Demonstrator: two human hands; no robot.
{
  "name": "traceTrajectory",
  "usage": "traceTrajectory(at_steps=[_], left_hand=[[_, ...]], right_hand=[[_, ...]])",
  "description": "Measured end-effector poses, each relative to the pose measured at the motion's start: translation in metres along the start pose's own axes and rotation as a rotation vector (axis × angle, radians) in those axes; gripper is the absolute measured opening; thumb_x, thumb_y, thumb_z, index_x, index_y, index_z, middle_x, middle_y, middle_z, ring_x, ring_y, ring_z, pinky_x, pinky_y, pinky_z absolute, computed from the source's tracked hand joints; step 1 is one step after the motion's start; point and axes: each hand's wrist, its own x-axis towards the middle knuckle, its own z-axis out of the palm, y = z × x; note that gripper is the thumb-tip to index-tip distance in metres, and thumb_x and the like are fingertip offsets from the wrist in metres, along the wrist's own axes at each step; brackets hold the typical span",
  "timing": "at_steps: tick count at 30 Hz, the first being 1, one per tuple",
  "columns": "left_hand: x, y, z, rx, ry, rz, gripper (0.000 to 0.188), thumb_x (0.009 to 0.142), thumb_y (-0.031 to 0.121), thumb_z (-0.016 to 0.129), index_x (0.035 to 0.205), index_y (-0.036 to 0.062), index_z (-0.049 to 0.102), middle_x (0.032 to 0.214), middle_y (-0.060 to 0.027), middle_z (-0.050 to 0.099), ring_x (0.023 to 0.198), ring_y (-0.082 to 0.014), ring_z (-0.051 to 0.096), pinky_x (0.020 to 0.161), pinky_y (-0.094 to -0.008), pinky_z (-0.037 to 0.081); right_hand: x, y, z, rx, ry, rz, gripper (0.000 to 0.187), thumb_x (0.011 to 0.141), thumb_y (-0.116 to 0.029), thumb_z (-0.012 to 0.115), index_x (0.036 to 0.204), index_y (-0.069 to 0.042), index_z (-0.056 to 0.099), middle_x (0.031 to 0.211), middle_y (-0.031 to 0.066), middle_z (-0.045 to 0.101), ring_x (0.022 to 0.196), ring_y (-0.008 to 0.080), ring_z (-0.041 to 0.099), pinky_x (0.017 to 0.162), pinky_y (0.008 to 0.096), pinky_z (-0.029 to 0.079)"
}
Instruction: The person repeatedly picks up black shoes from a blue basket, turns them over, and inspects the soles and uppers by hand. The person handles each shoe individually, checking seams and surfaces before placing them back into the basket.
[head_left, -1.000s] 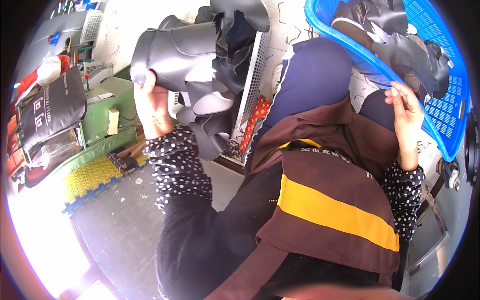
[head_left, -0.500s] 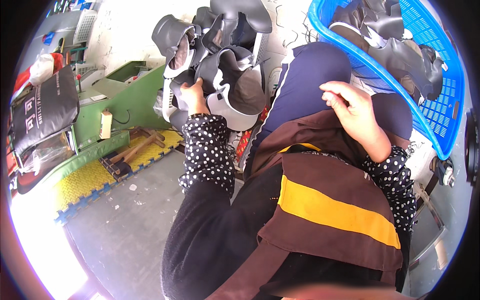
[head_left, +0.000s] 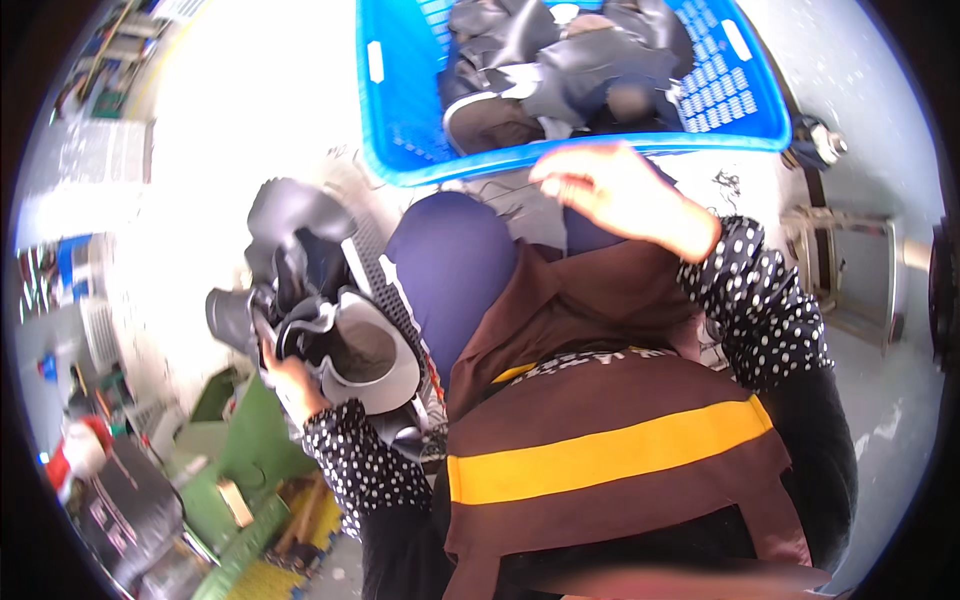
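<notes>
At the left, dark grey shoe uppers [head_left: 300, 215] with pale linings lie heaped in a light-coloured basket [head_left: 370, 265]. My left hand [head_left: 292, 388] is at the near side of this heap, its fingers closed on the edge of a shoe upper [head_left: 385, 355] with a wide, light grey rim. Part of the grip is hidden by the material. My right hand [head_left: 620, 200] hovers above my lap, close to the near rim of a blue plastic basket [head_left: 460, 170]. Its fingers are loosely bent, a little blurred, and nothing shows in them. More dark uppers [head_left: 590, 75] fill the blue basket.
A green machine or bench [head_left: 240, 450] stands at the lower left, with a black bag [head_left: 125, 510] beside it. On the right is a metal-framed stool or stand [head_left: 850, 260]. My brown apron [head_left: 610, 440] with a yellow band covers my lap.
The view has turned to the right, so the blue basket now sits ahead and the heap lies further left. My left hand stays at the heap; my right hand is nearer the blue basket's rim.
</notes>
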Motion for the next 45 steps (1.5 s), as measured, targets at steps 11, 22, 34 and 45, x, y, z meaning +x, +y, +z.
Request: traceTrajectory(at_steps=[11, 22, 34, 45], left_hand=[[-0.046, 0.006, 0.036, 0.303, -0.07, 0.119, 0.09, 0.086, 0.019, 0.082, 0.158, -0.0031, 0.033, 0.159, -0.0263, 0.04, 0.145, -0.0374, 0.043, 0.123, -0.0449, 0.032], [-0.08, 0.109, 0.056, -0.158, 0.066, 0.15, 0.049, 0.089, -0.007, 0.061, 0.137, -0.0042, 0.058, 0.129, -0.0197, 0.065, 0.117, -0.027, 0.063, 0.104, -0.0369, 0.049], [-0.183, 0.308, 0.17, -0.52, -0.795, 0.548, 0.029, 0.1, 0.001, 0.064, 0.129, -0.0048, 0.065, 0.127, -0.0167, 0.07, 0.114, -0.0244, 0.07, 0.097, -0.0333, 0.053], [-0.24, 0.281, 0.1, -0.274, -1.129, 0.359, 0.028, 0.104, 0.025, 0.068, 0.099, -0.002, 0.07, 0.088, -0.0021, 0.07, 0.085, -0.0083, 0.059, 0.082, -0.0233, 0.045]], right_hand=[[0.039, 0.265, -0.119, 0.409, 0.781, 1.421, 0.036, 0.093, -0.021, 0.076, 0.119, 0.001, 0.067, 0.101, 0.0162, 0.074, 0.079, 0.027, 0.075, 0.066, 0.0411, 0.063], [0.075, 0.317, -0.075, -0.678, -0.038, 1.07, 0.037, 0.093, -0.019, 0.075, 0.127, -0.006, 0.069, 0.119, 0.0125, 0.073, 0.105, 0.0283, 0.071, 0.092, 0.0383, 0.058], [0.05, 0.032, -0.114, 0.679, 0.507, 0.047, 0.029, 0.093, -0.005, 0.076, 0.121, -0.002, 0.073, 0.112, 0.004, 0.075, 0.099, 0.012, 0.069, 0.094, 0.0298, 0.055], [-0.075, -0.074, -0.035, 0.179, 0.04, -0.215, 0.028, 0.074, 0.012, 0.073, 0.098, -0.002, 0.073, 0.109, 0.0095, 0.076, 0.098, 0.0279, 0.075, 0.08, 0.0368, 0.06]])
